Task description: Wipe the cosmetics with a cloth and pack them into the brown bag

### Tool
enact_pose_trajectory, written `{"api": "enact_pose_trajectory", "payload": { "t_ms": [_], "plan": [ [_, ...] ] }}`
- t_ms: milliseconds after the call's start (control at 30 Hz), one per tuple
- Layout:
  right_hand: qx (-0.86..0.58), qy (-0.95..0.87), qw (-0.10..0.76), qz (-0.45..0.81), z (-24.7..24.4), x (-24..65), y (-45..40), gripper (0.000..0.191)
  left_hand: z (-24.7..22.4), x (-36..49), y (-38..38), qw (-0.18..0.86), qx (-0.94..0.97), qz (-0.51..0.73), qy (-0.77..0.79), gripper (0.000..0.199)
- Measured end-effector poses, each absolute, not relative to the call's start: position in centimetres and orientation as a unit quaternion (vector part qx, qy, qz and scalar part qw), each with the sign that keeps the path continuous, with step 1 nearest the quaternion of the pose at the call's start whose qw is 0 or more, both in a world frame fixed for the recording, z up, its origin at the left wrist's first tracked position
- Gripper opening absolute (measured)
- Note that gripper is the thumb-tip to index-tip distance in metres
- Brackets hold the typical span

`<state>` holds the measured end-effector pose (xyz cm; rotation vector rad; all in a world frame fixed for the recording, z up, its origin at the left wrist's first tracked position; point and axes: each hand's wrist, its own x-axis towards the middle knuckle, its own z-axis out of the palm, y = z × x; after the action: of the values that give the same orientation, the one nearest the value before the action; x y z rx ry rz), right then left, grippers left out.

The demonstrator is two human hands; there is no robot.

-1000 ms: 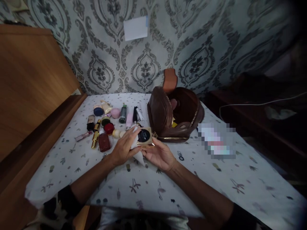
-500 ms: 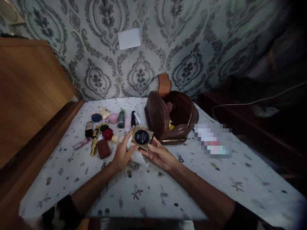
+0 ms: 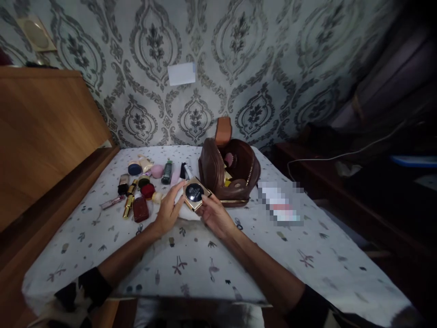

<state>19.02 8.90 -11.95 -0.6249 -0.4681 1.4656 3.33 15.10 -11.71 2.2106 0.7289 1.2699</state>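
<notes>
Between my two hands is a square gold powder compact [image 3: 194, 193] with a round dark centre bearing small print. My left hand [image 3: 168, 213] grips its left side, and a white tissue [image 3: 188, 212] is bunched under those fingers. My right hand [image 3: 218, 217] pinches the compact's right edge with thumb and fingers. Just behind it stands a brown makeup bag [image 3: 210, 171], unzipped, with a pink item [image 3: 228, 159] and something yellow inside. Left of my hands lie a dark red bottle [image 3: 140, 209], a gold lipstick tube [image 3: 129, 200] and a red round jar [image 3: 148, 191].
Farther back are a green bottle [image 3: 167, 172], a pink sponge [image 3: 157, 171] and a dark blue jar [image 3: 134, 169]. A pixelated item [image 3: 282, 205] lies right of the bag on the patterned tablecloth [image 3: 191, 282]. A wooden cabinet [image 3: 44, 150] borders the left; the papered wall stands behind.
My view has shifted, so the table and bag sit farther left in it. The compact has turned slightly in my hands, with both hands still on it.
</notes>
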Motion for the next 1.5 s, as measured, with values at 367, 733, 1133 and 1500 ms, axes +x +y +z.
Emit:
{"api": "enact_pose_trajectory", "payload": {
  "t_ms": [367,733,1133,1500],
  "plan": [
    [-0.257,-0.209,0.668,0.667,-12.4,18.4,8.6,0.039,-11.5,3.8,14.7,0.172,0.860,0.440,0.192,0.072],
    [-0.264,-0.197,0.632,0.702,-13.3,18.2,8.8,0.028,-12.7,2.4,16.0,0.213,0.836,0.442,0.245,0.053],
    [-0.301,-0.208,0.612,0.701,-13.4,18.3,9.1,0.036,-11.6,2.3,15.9,0.282,0.739,0.508,0.341,0.026],
    [-0.241,-0.153,0.646,0.708,-13.3,18.0,8.8,0.030,-12.1,2.3,15.2,0.172,0.870,0.439,0.145,0.044]
  ]
}}
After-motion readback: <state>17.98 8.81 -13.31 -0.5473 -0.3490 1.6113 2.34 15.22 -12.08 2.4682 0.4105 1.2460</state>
